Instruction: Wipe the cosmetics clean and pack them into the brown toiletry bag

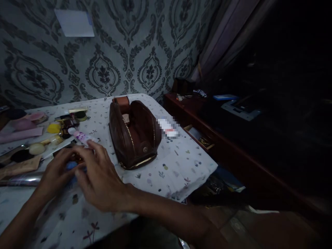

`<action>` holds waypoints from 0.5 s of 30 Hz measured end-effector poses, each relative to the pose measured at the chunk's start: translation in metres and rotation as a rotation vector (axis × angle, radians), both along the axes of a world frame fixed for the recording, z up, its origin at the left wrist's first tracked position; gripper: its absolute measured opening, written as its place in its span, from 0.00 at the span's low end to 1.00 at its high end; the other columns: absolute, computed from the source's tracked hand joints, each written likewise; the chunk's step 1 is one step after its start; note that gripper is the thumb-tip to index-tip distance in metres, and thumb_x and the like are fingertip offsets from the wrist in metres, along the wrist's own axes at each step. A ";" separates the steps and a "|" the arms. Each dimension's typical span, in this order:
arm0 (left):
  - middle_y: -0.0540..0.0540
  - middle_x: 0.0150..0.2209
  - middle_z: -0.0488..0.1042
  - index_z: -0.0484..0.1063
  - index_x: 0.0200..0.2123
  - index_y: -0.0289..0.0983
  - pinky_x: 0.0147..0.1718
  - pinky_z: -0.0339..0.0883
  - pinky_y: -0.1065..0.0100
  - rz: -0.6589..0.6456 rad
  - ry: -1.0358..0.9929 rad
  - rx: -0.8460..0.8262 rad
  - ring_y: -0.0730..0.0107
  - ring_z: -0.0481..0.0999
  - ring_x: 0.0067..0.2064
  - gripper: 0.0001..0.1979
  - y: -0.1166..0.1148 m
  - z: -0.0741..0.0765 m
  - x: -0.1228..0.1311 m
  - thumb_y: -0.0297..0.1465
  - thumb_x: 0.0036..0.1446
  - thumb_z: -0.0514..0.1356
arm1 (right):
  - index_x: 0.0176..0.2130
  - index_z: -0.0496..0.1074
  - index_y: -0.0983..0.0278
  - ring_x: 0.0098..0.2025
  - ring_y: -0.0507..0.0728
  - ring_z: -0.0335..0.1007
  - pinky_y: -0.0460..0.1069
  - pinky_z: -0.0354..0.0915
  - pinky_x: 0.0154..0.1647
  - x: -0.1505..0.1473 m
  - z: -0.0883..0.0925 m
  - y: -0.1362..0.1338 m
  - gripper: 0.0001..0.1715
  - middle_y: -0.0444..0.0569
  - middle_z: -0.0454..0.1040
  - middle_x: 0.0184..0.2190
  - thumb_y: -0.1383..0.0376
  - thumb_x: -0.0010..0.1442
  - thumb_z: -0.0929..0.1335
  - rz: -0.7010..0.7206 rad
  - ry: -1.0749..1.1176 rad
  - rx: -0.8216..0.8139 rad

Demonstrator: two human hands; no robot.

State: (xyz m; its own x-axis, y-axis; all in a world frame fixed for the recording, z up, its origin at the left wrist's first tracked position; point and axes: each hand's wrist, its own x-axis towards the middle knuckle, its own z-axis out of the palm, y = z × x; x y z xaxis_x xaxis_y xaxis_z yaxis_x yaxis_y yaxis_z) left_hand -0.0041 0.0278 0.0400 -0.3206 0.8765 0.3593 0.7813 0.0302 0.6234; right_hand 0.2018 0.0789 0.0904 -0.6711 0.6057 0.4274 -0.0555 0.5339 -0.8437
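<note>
Carefully skirt the silver tube [26, 179] beside the left hand [55, 169]; best steady the blue item [72, 165], mostly hidden between hands close together; cannot tell whether gripped. Avoid nudging the pink tube [81, 137] just beyond the right hand [103, 181]. Rightward, past the open bag [116, 138], use bare surface [172, 164], minding its edge.

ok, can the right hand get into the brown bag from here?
Likely yes: the brown bag stands with its mouth gaping, and I see only tablecloth between it and the right hand. That hand is bent near a mostly hidden blue thing, so may need freeing first.
</note>
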 end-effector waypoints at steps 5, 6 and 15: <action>0.53 0.43 0.77 0.75 0.47 0.59 0.41 0.74 0.58 0.029 0.005 0.027 0.56 0.79 0.38 0.24 -0.010 0.016 0.004 0.51 0.43 0.67 | 0.58 0.69 0.63 0.55 0.61 0.70 0.60 0.66 0.59 -0.050 -0.039 0.032 0.25 0.53 0.74 0.51 0.56 0.64 0.67 0.066 -0.117 -0.597; 0.53 0.42 0.78 0.75 0.46 0.61 0.40 0.74 0.58 0.035 0.029 0.036 0.55 0.78 0.38 0.24 -0.011 0.018 0.004 0.52 0.42 0.67 | 0.53 0.72 0.61 0.52 0.59 0.72 0.57 0.67 0.57 -0.060 -0.047 0.034 0.21 0.49 0.76 0.46 0.56 0.63 0.68 0.105 -0.044 -0.667; 0.51 0.35 0.77 0.76 0.38 0.48 0.45 0.71 0.54 0.436 -0.169 0.086 0.52 0.76 0.42 0.20 -0.005 0.035 0.005 0.51 0.43 0.63 | 0.36 0.73 0.62 0.29 0.51 0.70 0.43 0.65 0.22 -0.082 -0.082 0.048 0.30 0.43 0.74 0.31 0.48 0.39 0.80 0.259 0.461 -1.283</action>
State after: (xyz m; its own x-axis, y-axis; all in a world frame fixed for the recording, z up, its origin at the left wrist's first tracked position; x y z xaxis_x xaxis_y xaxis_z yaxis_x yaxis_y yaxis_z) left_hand 0.0007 0.0228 0.0753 -0.7120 0.6165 0.3363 0.5950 0.2752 0.7552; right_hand 0.1203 0.1269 0.0081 -0.7756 0.6205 -0.1161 -0.4374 -0.6609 -0.6099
